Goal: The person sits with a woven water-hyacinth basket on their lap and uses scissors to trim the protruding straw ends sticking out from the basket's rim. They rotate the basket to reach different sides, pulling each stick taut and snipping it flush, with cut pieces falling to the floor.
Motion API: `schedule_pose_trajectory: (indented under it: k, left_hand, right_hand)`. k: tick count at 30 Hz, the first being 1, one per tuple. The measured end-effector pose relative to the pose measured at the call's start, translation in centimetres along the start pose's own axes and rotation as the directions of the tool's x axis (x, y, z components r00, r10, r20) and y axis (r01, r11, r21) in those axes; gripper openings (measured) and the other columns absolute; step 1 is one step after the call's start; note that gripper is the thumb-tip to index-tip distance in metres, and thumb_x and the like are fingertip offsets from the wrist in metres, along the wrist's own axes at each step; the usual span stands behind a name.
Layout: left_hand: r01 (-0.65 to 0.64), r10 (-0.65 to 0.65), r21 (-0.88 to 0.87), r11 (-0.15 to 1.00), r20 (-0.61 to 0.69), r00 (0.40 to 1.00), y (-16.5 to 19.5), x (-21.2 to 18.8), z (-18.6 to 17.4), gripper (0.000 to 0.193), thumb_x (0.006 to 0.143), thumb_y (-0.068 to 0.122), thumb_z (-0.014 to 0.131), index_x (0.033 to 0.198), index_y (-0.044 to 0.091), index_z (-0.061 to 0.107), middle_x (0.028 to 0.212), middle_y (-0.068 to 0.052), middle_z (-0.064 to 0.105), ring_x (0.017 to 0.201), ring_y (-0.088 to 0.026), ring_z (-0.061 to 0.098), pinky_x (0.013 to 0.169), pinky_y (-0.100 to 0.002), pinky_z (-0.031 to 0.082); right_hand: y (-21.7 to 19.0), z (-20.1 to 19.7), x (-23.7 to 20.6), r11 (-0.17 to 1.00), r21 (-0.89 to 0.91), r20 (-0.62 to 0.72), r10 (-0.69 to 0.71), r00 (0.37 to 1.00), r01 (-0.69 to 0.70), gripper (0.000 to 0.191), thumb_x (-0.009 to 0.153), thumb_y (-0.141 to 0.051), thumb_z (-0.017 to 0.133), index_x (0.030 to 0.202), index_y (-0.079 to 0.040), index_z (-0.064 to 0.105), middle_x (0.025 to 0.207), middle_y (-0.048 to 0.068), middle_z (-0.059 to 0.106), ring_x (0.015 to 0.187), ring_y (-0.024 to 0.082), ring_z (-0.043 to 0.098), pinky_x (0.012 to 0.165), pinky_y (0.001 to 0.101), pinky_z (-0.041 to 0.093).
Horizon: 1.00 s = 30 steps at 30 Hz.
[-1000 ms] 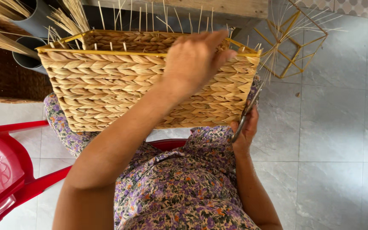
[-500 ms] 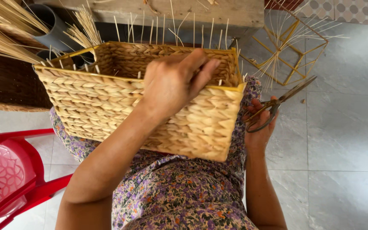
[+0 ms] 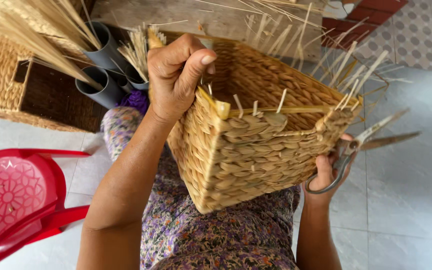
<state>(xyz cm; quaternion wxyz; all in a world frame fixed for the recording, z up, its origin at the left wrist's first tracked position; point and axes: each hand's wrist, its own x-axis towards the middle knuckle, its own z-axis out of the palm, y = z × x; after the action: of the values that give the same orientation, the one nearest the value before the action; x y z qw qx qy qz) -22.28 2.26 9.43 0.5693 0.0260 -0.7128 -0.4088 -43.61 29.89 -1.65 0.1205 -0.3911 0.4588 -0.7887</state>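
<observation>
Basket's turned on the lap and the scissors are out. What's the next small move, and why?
Probably bring the scissors up to the rim and snip the nearest loose ends. Several short strands stick up along the near edge of the basket, the left hand grips the rim and steadies it, and the right hand holds the scissors with blades parted, just beside that corner.

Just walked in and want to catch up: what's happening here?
A seated person holds a rectangular woven straw basket on their lap, tilted on one corner. The left hand grips its rim, thumb over the edge. The right hand supports the far corner while holding metal scissors, blades open and pointing away. Loose straw ends stick up from the rim. A red plastic chair stands beside them, and grey tubes holding straw stalks are behind.
</observation>
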Motion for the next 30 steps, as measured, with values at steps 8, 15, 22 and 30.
schedule_pose_trajectory:
  k: [8, 15, 22, 30]
  left_hand:
    - [0.413, -0.384, -0.016, 0.911, -0.399, 0.833, -0.2, -6.9, -3.2, 0.028, 0.112, 0.019, 0.062, 0.089, 0.003, 0.059, 0.075, 0.003, 0.062, 0.065, -0.005, 0.049, 0.059, -0.022, 0.041]
    - [0.400, -0.290, 0.152, 0.904, -0.469, 0.834, 3.8, -14.2, -3.8, 0.016, 0.113, 0.016, 0.061, 0.119, 0.001, 0.064, 0.112, -0.002, 0.063, 0.098, -0.007, 0.059, 0.092, -0.024, 0.050]
    - [0.438, -0.321, 0.310, 0.844, -0.362, 0.875, 8.3, -15.5, -6.9, 0.012, 0.104, 0.014, 0.073, 0.111, 0.004, 0.075, 0.106, -0.004, 0.070, 0.095, -0.011, 0.061, 0.082, -0.027, 0.050]
    - [0.376, -0.258, 0.437, 0.817, -0.306, 0.916, 9.7, -14.6, -7.1, 0.013, 0.098, 0.009, 0.080, 0.109, 0.008, 0.075, 0.104, -0.004, 0.071, 0.101, -0.019, 0.066, 0.084, -0.031, 0.052]
  right_hand:
    - [2.4, 1.1, -5.1, 0.927, -0.374, 0.042, -0.015, 0.999, 0.030, 0.066, 0.092, -0.008, 0.075, 0.150, -0.004, 0.043, 0.138, 0.008, 0.057, 0.124, 0.019, 0.059, 0.115, 0.0343, 0.049]
    - [1.5, -0.3, -4.2, 0.928, -0.374, 0.141, 0.056, 0.988, 0.001, 0.062, 0.097, -0.010, 0.082, 0.148, -0.003, 0.048, 0.127, 0.005, 0.062, 0.112, 0.014, 0.063, 0.100, 0.0257, 0.053]
    - [-6.8, 0.2, 1.3, 0.792, -0.601, 0.432, 0.212, 0.876, 0.105, 0.069, 0.086, -0.013, 0.086, 0.145, -0.004, 0.053, 0.115, 0.003, 0.069, 0.083, 0.003, 0.056, 0.078, 0.0172, 0.047]
    - [-12.7, 8.9, 4.4, 0.493, -0.788, 0.595, 0.457, 0.661, 0.369, 0.070, 0.066, -0.016, 0.091, 0.131, -0.010, 0.065, 0.105, 0.004, 0.068, 0.089, 0.009, 0.064, 0.070, 0.0244, 0.053]
